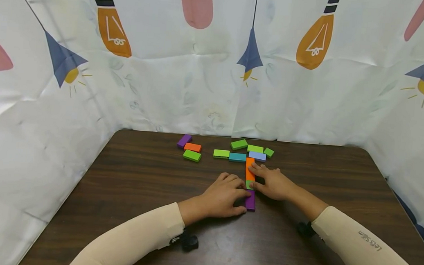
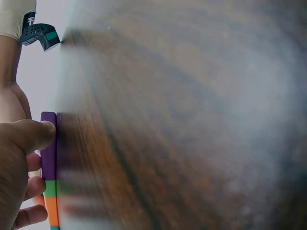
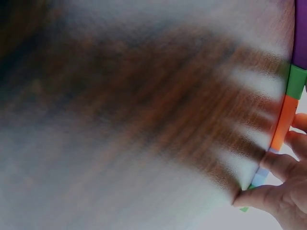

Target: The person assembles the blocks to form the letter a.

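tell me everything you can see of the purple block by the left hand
The purple block is a plain, slim, straight-edged bar, smooth and slightly glossy; whether it is wood or plastic cannot be told. It lies flat on the dark table, its length pointing away from the person, at the near end of a row. Its far end meets a green block. The left hand touches it, thumb by its near end.

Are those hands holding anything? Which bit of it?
The left hand holds the nearest purple block, thumb at its near end, a fingertip by its far end. The right hand touches the long orange block, apparently without gripping it.
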{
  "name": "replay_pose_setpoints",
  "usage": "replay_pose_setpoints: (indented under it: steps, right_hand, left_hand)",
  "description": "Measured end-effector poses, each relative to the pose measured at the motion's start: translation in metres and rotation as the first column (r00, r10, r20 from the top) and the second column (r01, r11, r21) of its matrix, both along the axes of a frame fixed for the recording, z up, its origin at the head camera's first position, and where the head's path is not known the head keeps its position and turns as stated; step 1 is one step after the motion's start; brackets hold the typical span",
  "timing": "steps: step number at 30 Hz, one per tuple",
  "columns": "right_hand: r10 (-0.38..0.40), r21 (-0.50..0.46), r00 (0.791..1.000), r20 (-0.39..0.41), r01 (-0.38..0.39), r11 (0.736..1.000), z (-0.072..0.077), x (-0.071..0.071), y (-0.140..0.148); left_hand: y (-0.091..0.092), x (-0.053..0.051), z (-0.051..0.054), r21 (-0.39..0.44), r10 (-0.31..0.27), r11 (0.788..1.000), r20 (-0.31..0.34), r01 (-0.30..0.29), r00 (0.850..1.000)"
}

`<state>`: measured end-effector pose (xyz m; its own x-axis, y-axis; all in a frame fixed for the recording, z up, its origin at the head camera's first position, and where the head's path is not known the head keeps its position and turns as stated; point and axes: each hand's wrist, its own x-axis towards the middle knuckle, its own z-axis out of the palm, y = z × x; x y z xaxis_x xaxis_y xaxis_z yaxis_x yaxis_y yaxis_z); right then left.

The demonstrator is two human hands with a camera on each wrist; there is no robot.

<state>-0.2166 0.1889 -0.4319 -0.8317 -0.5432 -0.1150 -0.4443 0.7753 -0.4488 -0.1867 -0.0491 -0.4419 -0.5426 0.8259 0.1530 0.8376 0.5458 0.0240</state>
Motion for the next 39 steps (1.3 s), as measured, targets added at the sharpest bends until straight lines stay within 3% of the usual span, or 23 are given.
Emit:
replay_pose_setpoints:
  steps: [25, 33, 39]
  right_hand:
    - [0.001, 0.000, 1.000, 0.000, -0.001, 1.000, 0.002, 0.002, -0.001]
    - [0.000, -0.008, 1.000, 0.002, 0.000, 1.000, 0.003, 0.003, 0.000]
    - [-0.006, -0.004, 1.000, -0.003, 0.006, 1.000, 0.003, 0.003, -0.001]
  left_hand:
    - [-0.002, 0.001, 0.002, 0.003, 0.020, 1.000, 0.055, -0.020, 0.998]
    - [-0.019, -0.012, 0.008, 0.030, 0.081, 0.996, 0.095, -0.084, 0.992]
    - [-0.041, -0.028, 0.015, 0.056, 0.142, 0.988, 0.079, -0.146, 0.987]
